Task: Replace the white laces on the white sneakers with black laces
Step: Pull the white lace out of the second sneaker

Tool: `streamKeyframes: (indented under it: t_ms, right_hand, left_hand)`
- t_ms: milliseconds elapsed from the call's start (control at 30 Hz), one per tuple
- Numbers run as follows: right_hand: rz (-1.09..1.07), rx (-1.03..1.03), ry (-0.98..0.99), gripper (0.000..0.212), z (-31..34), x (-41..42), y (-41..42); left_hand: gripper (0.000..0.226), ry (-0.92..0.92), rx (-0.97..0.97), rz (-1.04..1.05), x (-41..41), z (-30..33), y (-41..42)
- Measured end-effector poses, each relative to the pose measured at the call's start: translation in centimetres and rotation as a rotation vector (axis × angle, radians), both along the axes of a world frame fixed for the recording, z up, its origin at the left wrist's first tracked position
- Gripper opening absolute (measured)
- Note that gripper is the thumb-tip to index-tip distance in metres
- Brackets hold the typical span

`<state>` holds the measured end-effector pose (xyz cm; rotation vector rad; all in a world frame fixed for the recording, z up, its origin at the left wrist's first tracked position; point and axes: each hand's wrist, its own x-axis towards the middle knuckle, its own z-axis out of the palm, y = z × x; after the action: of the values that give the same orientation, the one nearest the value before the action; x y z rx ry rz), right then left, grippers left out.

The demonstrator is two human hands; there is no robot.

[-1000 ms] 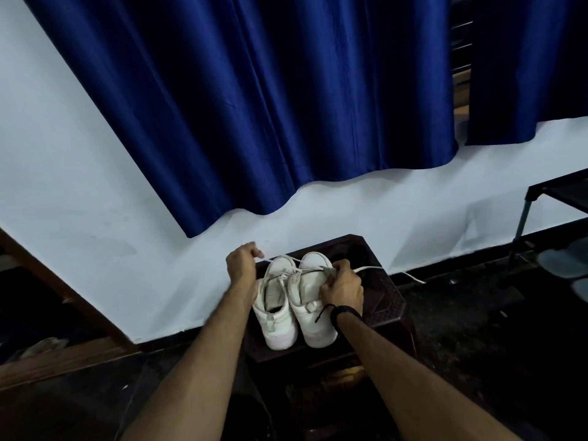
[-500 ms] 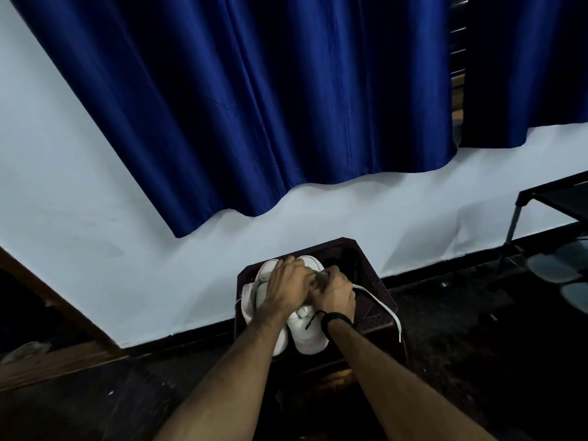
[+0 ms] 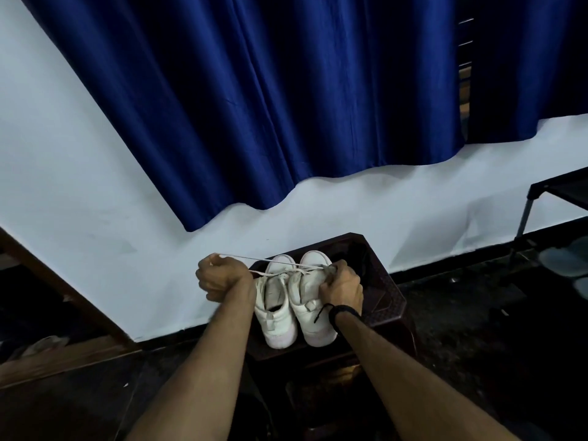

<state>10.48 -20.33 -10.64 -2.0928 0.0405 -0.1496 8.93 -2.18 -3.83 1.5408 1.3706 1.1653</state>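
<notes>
On the dark brown plastic stool (image 3: 386, 291) by the white wall, two white sneakers (image 3: 294, 300) sat side by side, toes pointing toward the person. The left hand (image 3: 219, 280), out to the left of the stool, was fisted around a white lace (image 3: 254, 259) drawn taut from the right shoe. The right hand (image 3: 342, 289) gripped that shoe's upper, fingers curled over its eyelets.
</notes>
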Motion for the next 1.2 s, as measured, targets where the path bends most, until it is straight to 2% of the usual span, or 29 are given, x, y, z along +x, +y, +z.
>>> streamKeyframes:
  t_ms: [100,133,200,267,333,400,467,567,667,700,767,900,1033,1100,1167,1200]
  right_hand:
    - [0.004,-0.017,-0.007,0.018,0.0,0.0,0.0]
    - [0.004,-0.02,-0.008,0.018,-0.1,0.0,0.1]
    - [0.001,-0.019,-0.014,0.019,-0.1,0.1,0.1]
    - [0.001,-0.025,-0.028,0.018,-0.2,0.1,0.2]
    - [0.0,-0.031,-0.027,0.018,-0.1,0.1,0.2]
    - [0.009,-0.033,-0.009,0.02,-0.2,0.1,0.1]
    - [0.027,-0.035,0.001,0.025,-0.4,0.3,0.1]
    - [0.024,-0.04,-0.007,0.024,-0.6,0.4,0.1]
    - [0.004,-0.036,-0.013,0.02,-0.6,0.4,0.2]
    - [-0.002,-0.034,-0.019,0.019,-0.6,0.4,0.3]
    - [0.0,-0.031,-0.027,0.019,-0.6,0.4,0.3]
    - [0.016,-0.021,-0.018,0.022,-0.5,0.4,0.1]
    - [0.004,-0.018,-0.021,0.02,-0.4,0.3,0.3]
    - [-0.007,-0.018,-0.027,0.019,-0.3,0.1,0.4]
    - [-0.017,-0.043,-0.03,0.019,-0.3,0.1,0.5]
    - [-0.014,-0.071,-0.027,0.02,-0.2,0.0,0.5]
  left_hand:
    - [0.023,0.078,-0.064,0.028,-0.7,-0.3,0.5]
    - [0.024,0.156,-0.019,0.012,-0.9,-0.5,0.2]
    - [0.037,0.285,0.189,-0.103,-1.2,-1.3,-0.8]
    - [0.044,0.355,0.5,-0.333,-0.8,-2.4,-2.2]
    - [0.042,0.449,0.786,-0.64,0.1,-3.2,-4.1]
    - [0.042,0.637,0.999,-0.95,0.9,-3.9,-5.8]
    - [0.04,0.824,1.121,-1.114,1.5,-4.5,-7.0]
    - [0.023,0.882,1.124,-1.09,2.1,-4.3,-7.1]
    - [0.032,0.73,1.215,-0.972,1.5,-3.9,-7.1]
    - [0.028,0.668,1.227,-0.906,1.2,-3.9,-6.9]
    - [0.014,0.619,1.182,-0.79,0.9,-4.2,-6.5]
    - [0.016,0.472,0.955,-0.547,0.9,-3.1,-5.5]
    - [0.019,0.272,0.461,-0.256,0.8,-0.1,-3.0]
    - [0.029,0.283,0.267,-0.166,0.5,0.4,-2.0]
    - [0.051,0.338,0.26,-0.197,0.1,-0.1,-1.9]
    - [0.053,0.35,0.308,-0.261,-0.1,-0.5,-2.3]
